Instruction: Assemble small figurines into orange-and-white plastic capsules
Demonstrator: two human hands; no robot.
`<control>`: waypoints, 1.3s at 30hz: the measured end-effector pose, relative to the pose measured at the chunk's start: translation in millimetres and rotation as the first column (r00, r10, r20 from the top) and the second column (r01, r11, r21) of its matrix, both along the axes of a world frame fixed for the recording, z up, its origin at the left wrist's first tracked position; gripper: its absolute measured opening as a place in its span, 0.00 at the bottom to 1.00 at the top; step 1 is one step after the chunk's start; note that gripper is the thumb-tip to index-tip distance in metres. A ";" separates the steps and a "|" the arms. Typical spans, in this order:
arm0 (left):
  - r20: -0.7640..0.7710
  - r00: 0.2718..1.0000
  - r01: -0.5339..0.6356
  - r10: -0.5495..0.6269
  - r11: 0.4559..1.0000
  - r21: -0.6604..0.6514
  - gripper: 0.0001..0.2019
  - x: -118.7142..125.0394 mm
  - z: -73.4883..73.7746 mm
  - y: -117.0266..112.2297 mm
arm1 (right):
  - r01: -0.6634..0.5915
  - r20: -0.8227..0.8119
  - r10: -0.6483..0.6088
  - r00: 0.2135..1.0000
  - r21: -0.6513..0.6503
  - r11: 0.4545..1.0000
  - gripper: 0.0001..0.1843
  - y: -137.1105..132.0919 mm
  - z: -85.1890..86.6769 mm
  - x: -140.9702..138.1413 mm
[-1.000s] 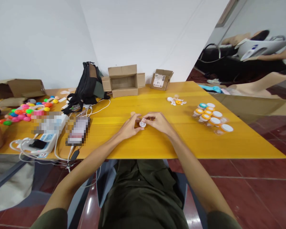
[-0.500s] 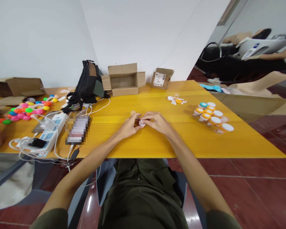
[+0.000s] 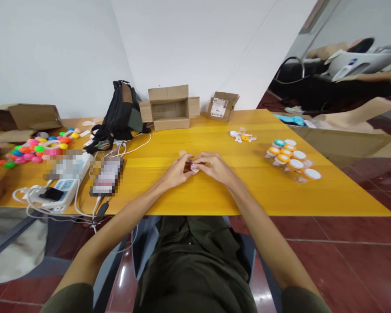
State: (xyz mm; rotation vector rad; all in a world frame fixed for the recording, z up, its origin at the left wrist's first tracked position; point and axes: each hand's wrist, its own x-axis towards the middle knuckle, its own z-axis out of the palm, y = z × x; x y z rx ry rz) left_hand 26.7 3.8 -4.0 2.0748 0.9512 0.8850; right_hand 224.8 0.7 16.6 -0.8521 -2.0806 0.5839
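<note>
A small round whitish piece (image 3: 194, 168), partly clear-looking, is pinched between my two hands just above the yellow table (image 3: 169, 202). My left hand (image 3: 179, 171) grips its left side with curled fingers and the thumb below. From the right, my right hand (image 3: 213, 167) presses thumb and fingertips on it. Fingers cover much of the piece, so its exact kind is unclear. A pale tan bit (image 3: 182, 153) shows behind the left fingers. Farther back lie small white and orange round parts (image 3: 245, 138) beside a white cap (image 3: 233, 134).
Several small clear jars with white, orange and teal lids (image 3: 295, 164) stand at the right. At the left are a power strip (image 3: 67, 184), a phone (image 3: 107, 174), cables and colourful plastic balls (image 3: 26, 150). A black backpack (image 3: 117, 111) and cardboard boxes (image 3: 169, 115) line the back.
The camera view has shifted very slightly. Both hands keep the same hold on the small round piece, which seems turned a little.
</note>
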 end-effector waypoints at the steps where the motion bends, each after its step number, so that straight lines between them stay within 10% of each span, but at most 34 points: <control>1: -0.008 1.000 0.000 0.000 1.000 0.003 0.20 -0.1 0.1 -0.1 | 0.003 0.020 -0.003 1.000 0.009 1.000 0.08 -0.2 0.4 0.1; 20: -0.020 0.999 0.031 -0.029 0.995 0.097 0.20 -1.0 -2.2 1.0 | 0.141 0.249 -0.174 0.953 0.144 0.979 0.10 -8.0 2.7 -3.8; 29: 0.053 0.998 -0.039 0.036 0.998 0.045 0.15 -2.7 2.5 3.2 | 0.218 -0.093 -0.235 0.968 -0.162 0.962 0.20 2.8 -1.7 -0.3; 34: 0.285 0.958 -0.018 0.041 0.996 -0.085 0.13 -5.5 2.2 8.7 | -0.104 -0.337 -0.140 0.931 -0.613 0.783 0.20 6.9 -6.1 -0.3; 39: 0.414 0.908 0.004 0.072 0.983 -0.181 0.16 -4.9 4.0 9.7 | -0.327 -0.541 -0.161 0.825 -0.690 0.646 0.18 2.3 -7.4 -10.0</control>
